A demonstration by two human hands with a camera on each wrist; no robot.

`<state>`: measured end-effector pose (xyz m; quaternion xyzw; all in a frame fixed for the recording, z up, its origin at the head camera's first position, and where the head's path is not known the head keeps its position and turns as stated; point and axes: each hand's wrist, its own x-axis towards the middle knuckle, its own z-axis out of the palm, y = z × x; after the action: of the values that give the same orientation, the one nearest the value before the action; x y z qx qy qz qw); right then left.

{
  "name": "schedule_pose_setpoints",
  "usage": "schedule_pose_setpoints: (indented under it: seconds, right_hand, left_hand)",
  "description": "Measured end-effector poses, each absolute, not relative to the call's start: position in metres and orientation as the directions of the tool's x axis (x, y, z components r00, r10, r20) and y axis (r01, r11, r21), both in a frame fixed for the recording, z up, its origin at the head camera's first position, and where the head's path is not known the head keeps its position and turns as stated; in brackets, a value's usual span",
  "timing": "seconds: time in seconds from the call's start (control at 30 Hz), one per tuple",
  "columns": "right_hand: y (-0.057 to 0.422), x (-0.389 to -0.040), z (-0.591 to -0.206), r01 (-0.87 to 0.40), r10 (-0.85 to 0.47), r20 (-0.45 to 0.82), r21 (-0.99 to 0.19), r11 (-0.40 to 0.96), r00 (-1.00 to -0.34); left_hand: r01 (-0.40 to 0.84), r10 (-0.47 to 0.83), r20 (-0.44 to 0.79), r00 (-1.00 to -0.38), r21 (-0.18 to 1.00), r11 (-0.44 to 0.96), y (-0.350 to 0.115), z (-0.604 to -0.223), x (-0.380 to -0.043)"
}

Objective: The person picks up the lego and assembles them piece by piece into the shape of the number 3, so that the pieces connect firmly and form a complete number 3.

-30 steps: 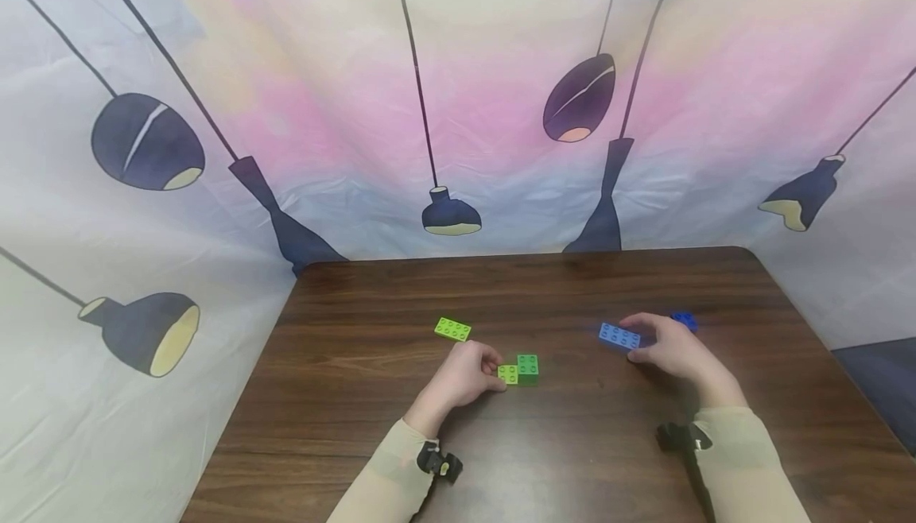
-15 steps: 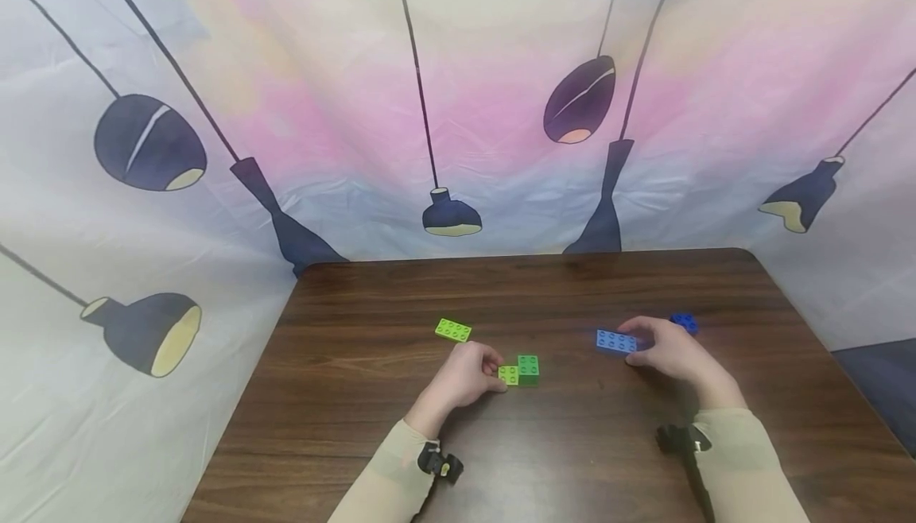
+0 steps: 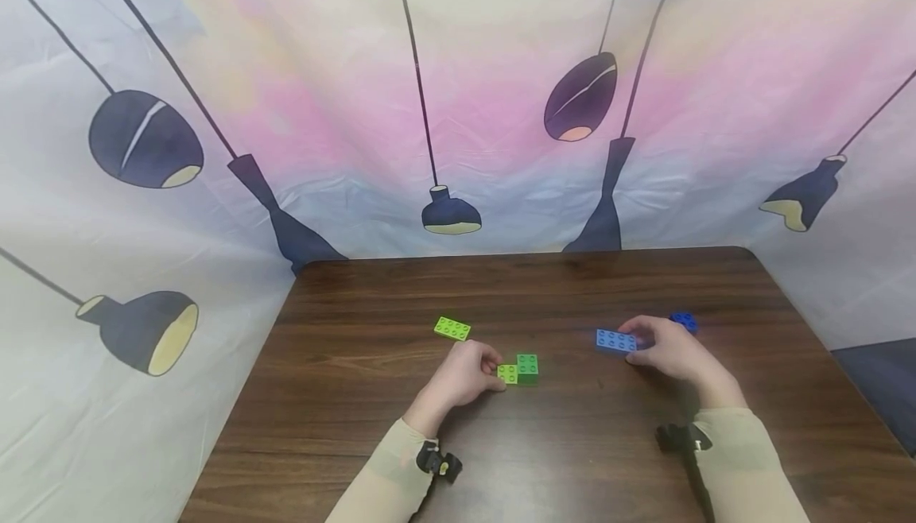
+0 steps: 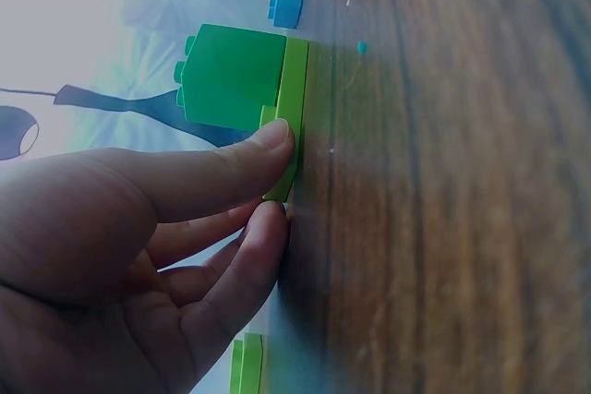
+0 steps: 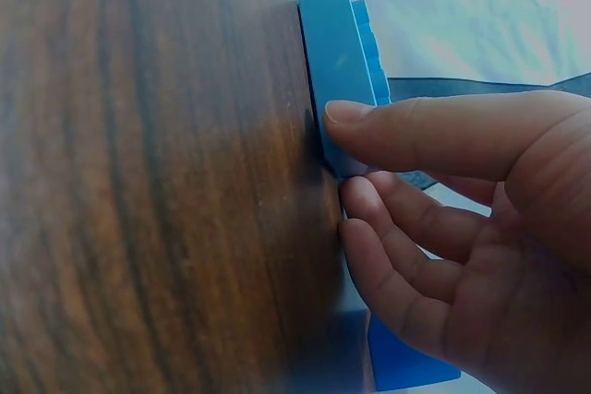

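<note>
My left hand (image 3: pixel 465 372) pinches the near end of a flat lime-green toy brick (image 3: pixel 507 373) between thumb and fingers, low over the wooden table. On the other end of that lime brick stands a taller green brick (image 4: pixel 231 76), studs up. To the right, my right hand (image 3: pixel 669 346) grips one end of a long light blue brick (image 5: pixel 337 48) with two rows of studs. Its underside lies at the tabletop in the right wrist view. A dark blue brick (image 3: pixel 685 321) sits just behind the right hand, partly hidden by it.
A second flat lime-green brick (image 3: pixel 452 328) lies on the table (image 3: pixel 572 443) beyond the left hand. Behind the table's far edge hangs a cloth (image 3: pixel 501 110) printed with lamps. A tiny teal speck (image 4: pixel 362 47) shows on the tabletop in the left wrist view.
Since a second ago the light blue brick has turned slightly and shifted a little left and nearer in the right hand. The left hand and its bricks look unmoved.
</note>
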<state>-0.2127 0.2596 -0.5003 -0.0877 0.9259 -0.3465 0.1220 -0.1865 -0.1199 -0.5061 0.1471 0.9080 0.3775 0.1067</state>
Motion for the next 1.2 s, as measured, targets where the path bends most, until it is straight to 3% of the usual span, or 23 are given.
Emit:
schedule_pose_setpoints:
  seconds: [1.2]
  right_hand:
    - [0.2505,-0.2113,-0.4956,-0.098,-0.273,-0.153,-0.683,0.724,-0.950]
  left_hand:
    - [0.189,0.346,-0.082,-0.935,0.709,0.679,-0.1196,-0.5063,-0.1858]
